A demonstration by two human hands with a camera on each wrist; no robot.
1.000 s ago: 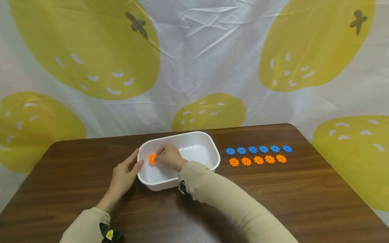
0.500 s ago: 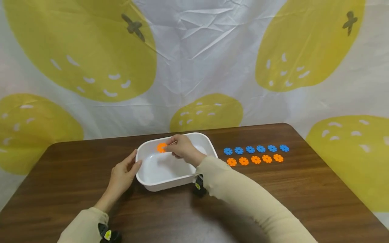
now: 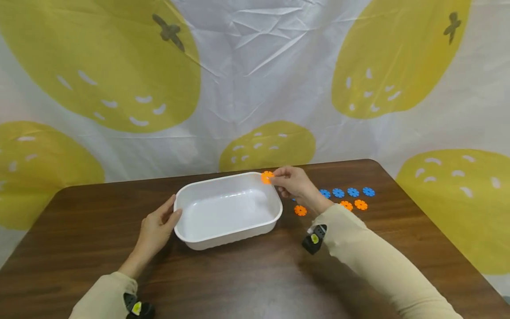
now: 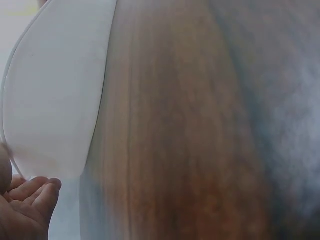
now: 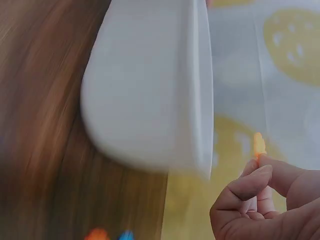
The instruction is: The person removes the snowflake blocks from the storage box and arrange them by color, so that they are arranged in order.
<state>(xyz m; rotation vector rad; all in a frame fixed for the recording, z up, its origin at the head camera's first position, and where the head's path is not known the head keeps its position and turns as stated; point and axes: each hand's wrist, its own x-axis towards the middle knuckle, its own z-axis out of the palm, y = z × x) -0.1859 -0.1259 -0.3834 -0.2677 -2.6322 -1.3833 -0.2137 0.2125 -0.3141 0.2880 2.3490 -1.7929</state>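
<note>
A white plastic tub (image 3: pixel 229 241) stands on the brown table, and its inside shows bare. My left hand (image 3: pixel 155 228) grips its left end, with the thumb at the rim and the fingers along the outside wall. Above the tub's far right corner, my right hand (image 3: pixel 295 182) pinches an orange notched disc (image 3: pixel 267 177) between thumb and fingertips. The right wrist view shows that orange disc edge-on, as a thin strip above the fingertips (image 5: pixel 264 170).
Right of the tub lie a row of blue notched discs (image 3: pixel 353 192) and a nearer row of orange ones (image 3: pixel 300 210), partly hidden by my right hand and wrist. Behind the wood-grain table (image 3: pixel 247 283) hangs a white cloth (image 3: pixel 271 88) with yellow fruit prints.
My right hand has lifted the orange disc from inside the tub and carried it right to the far right corner. My left hand has kept its place at the tub's left end.
</note>
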